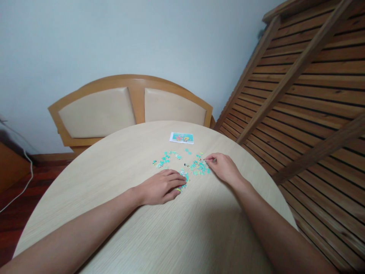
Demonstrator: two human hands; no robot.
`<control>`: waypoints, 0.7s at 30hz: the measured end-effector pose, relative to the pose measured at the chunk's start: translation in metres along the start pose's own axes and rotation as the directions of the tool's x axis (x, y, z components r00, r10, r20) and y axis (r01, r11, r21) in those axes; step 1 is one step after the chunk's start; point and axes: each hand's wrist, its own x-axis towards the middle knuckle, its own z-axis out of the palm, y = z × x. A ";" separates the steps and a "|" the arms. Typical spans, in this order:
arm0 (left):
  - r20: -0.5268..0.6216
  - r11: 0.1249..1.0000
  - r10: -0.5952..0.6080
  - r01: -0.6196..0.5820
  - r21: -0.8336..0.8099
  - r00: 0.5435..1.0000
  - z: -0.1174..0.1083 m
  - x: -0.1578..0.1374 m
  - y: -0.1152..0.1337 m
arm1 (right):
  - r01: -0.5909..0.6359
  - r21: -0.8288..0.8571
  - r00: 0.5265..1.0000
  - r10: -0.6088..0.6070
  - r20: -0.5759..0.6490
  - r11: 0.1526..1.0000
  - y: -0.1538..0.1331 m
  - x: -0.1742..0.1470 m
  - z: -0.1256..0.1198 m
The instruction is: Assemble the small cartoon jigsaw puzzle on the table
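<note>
Small turquoise jigsaw puzzle pieces lie on the pale round table in loose groups. My left hand rests flat, fingers stretched out, its fingertips over a small pile of pieces that it partly covers. At the right edge of a larger heap of puzzle pieces, my right hand has its thumb and forefinger pinched together. A tiny dark bit shows at those fingertips, too small to make out. More puzzle pieces are scattered to the left, beyond my left hand.
A picture card with pink and yellow cartoon figures lies beyond the pieces. Behind the table stands a wooden headboard with cream panels against the wall. A slatted wooden frame leans at the right. A white cable hangs at left.
</note>
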 end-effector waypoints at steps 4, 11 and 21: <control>0.014 1.000 0.011 -0.011 0.021 1.000 -0.001 0.001 0.002 | -0.016 -0.037 1.000 0.015 -0.027 0.999 0.015 0.003 0.000; -0.005 0.999 0.032 -0.032 0.004 0.999 -0.002 0.001 0.004 | -0.012 -0.074 1.000 0.011 -0.010 0.997 0.021 0.003 0.012; 0.002 1.000 0.015 -0.015 -0.003 1.000 -0.001 0.001 0.004 | 0.110 -0.072 0.990 -0.103 0.102 0.991 0.003 -0.003 0.031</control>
